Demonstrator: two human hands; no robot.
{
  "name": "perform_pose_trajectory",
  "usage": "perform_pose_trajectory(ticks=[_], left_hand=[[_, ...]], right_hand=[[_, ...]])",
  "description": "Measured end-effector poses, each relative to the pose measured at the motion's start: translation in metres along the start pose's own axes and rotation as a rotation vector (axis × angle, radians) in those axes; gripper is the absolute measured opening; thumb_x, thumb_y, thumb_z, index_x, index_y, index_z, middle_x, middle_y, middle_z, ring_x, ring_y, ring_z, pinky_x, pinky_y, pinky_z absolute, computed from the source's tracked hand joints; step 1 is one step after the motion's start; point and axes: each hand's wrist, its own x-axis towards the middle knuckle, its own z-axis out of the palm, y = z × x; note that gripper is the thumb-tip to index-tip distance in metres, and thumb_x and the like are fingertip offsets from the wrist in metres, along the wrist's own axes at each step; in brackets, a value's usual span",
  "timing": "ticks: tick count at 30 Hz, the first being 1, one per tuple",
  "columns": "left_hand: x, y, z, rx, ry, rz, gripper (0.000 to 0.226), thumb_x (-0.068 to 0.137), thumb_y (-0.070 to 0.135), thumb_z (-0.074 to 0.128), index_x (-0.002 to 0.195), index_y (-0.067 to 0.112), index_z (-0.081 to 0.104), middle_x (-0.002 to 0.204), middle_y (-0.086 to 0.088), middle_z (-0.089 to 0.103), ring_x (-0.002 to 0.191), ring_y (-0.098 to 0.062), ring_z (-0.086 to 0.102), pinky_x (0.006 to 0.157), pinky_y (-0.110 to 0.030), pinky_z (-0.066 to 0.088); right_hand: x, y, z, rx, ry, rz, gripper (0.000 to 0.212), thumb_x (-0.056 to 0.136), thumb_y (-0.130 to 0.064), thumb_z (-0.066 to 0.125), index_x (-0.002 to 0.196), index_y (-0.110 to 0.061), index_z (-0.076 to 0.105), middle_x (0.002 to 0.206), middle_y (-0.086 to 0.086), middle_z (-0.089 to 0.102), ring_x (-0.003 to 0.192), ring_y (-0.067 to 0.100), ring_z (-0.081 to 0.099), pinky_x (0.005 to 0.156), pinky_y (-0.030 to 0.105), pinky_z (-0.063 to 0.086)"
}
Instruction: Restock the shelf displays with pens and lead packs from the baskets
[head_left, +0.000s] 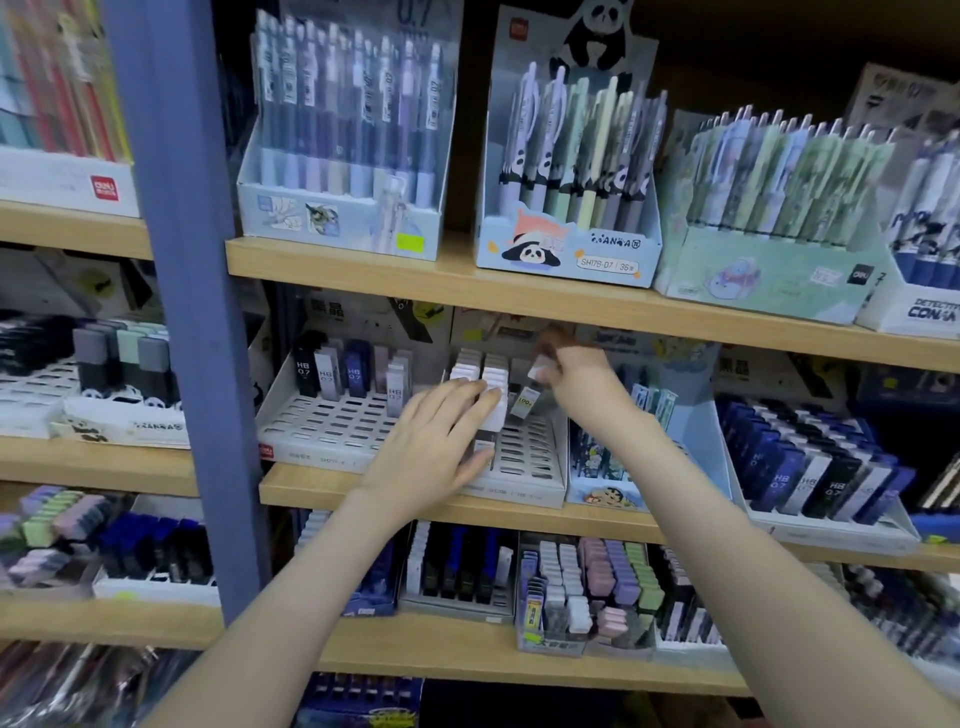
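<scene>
Head view: right hand (576, 382) pinches a lead pack (523, 401); flat left hand (441, 441) braces white packs (491, 387) a nudge could topple

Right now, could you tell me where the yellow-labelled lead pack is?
The yellow-labelled lead pack is pinched in the right hand, above the white slotted tray.

One head-worn view, facing forward, slightly down, close to shelves (363, 278) — edges seemingly bowed
</scene>
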Motion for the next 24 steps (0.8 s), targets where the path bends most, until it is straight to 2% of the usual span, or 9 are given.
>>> perform_pose_trajectory(ticks=[2, 5, 7, 11, 13, 16, 19, 21, 24], left_hand=[[-0.001, -0.002, 0.000, 0.003, -0.008, 0.003, 0.055, 0.092, 0.039, 0.051, 0.136, 0.006, 0.050, 0.130, -0.012, 0.056, 0.121, -0.027, 0.048, 0.100, -0.038, 0.038], [-0.002, -0.002, 0.002, -0.006, -0.010, 0.001, 0.057, 0.092, 0.038, 0.055, 0.137, 0.006, 0.046, 0.132, -0.013, 0.054, 0.122, -0.029, 0.048, 0.100, -0.041, 0.040], [-0.003, -0.002, 0.003, -0.004, -0.011, 0.003, 0.057, 0.092, 0.038, 0.055, 0.138, 0.006, 0.044, 0.133, -0.014, 0.053, 0.123, -0.030, 0.048, 0.100, -0.043, 0.040], [-0.004, -0.002, 0.005, -0.016, 0.007, -0.008, 0.057, 0.093, 0.039, 0.052, 0.140, 0.008, 0.041, 0.135, -0.016, 0.052, 0.124, -0.031, 0.047, 0.103, -0.045, 0.038], [-0.005, -0.002, 0.007, -0.018, 0.022, -0.012, 0.058, 0.093, 0.040, 0.050, 0.141, 0.009, 0.038, 0.136, -0.017, 0.051, 0.126, -0.031, 0.046, 0.104, -0.046, 0.037], [-0.006, -0.002, 0.011, -0.018, 0.039, -0.017, 0.060, 0.093, 0.043, 0.049, 0.141, 0.010, 0.036, 0.136, -0.018, 0.051, 0.128, -0.032, 0.044, 0.105, -0.048, 0.036], [-0.006, -0.002, 0.013, -0.009, 0.053, -0.015, 0.062, 0.093, 0.047, 0.046, 0.141, 0.009, 0.036, 0.136, -0.018, 0.050, 0.128, -0.032, 0.042, 0.105, -0.048, 0.035], [-0.006, -0.002, 0.015, -0.002, 0.063, -0.014, 0.064, 0.092, 0.049, 0.046, 0.141, 0.009, 0.035, 0.138, -0.017, 0.047, 0.129, -0.031, 0.041, 0.106, -0.048, 0.034], [-0.005, -0.001, 0.018, 0.013, 0.074, -0.016, 0.068, 0.090, 0.052, 0.047, 0.141, 0.010, 0.034, 0.141, -0.014, 0.039, 0.130, -0.030, 0.038, 0.107, -0.048, 0.032]], right_hand=[[0.003, -0.002, -0.001, 0.042, -0.019, -0.001, 0.024, 0.096, -0.004, 0.045, 0.121, -0.006, 0.046, 0.112, 0.016, 0.060, 0.103, 0.033, 0.058, 0.087, 0.040, 0.047], [0.007, -0.004, -0.004, -0.005, -0.061, -0.030, 0.027, 0.095, -0.001, 0.047, 0.121, -0.006, 0.047, 0.109, 0.007, 0.063, 0.102, 0.023, 0.059, 0.081, 0.030, 0.044], [0.008, -0.004, -0.006, 0.001, -0.053, -0.033, 0.020, 0.093, 0.000, 0.050, 0.113, -0.005, 0.054, 0.104, 0.005, 0.063, 0.098, 0.019, 0.059, 0.079, 0.026, 0.044], [0.013, 0.004, -0.006, 0.054, 0.029, -0.012, 0.024, 0.086, 0.005, 0.046, 0.105, 0.002, 0.060, 0.110, 0.017, 0.065, 0.105, 0.034, 0.060, 0.088, 0.044, 0.051], [0.016, 0.009, -0.006, 0.071, 0.029, -0.023, 0.019, 0.085, 0.004, 0.049, 0.098, -0.001, 0.061, 0.106, 0.014, 0.067, 0.102, 0.033, 0.061, 0.088, 0.043, 0.052], [0.020, 0.015, -0.006, 0.057, -0.016, -0.043, 0.013, 0.087, 0.000, 0.058, 0.095, -0.009, 0.063, 0.099, 0.001, 0.066, 0.097, 0.023, 0.060, 0.086, 0.033, 0.050], [0.024, 0.018, -0.005, 0.016, -0.044, -0.085, 0.017, 0.087, -0.005, 0.063, 0.093, -0.018, 0.053, 0.104, 0.005, 0.067, 0.098, 0.024, 0.061, 0.090, 0.039, 0.052], [0.024, 0.019, -0.005, 0.007, -0.062, -0.108, 0.019, 0.089, -0.005, 0.061, 0.101, -0.018, 0.054, 0.108, 0.008, 0.066, 0.100, 0.025, 0.061, 0.092, 0.041, 0.051], [0.025, 0.018, -0.006, -0.029, -0.090, -0.131, 0.027, 0.092, 0.002, 0.052, 0.116, -0.008, 0.059, 0.112, 0.006, 0.067, 0.104, 0.021, 0.061, 0.088, 0.027, 0.048]])
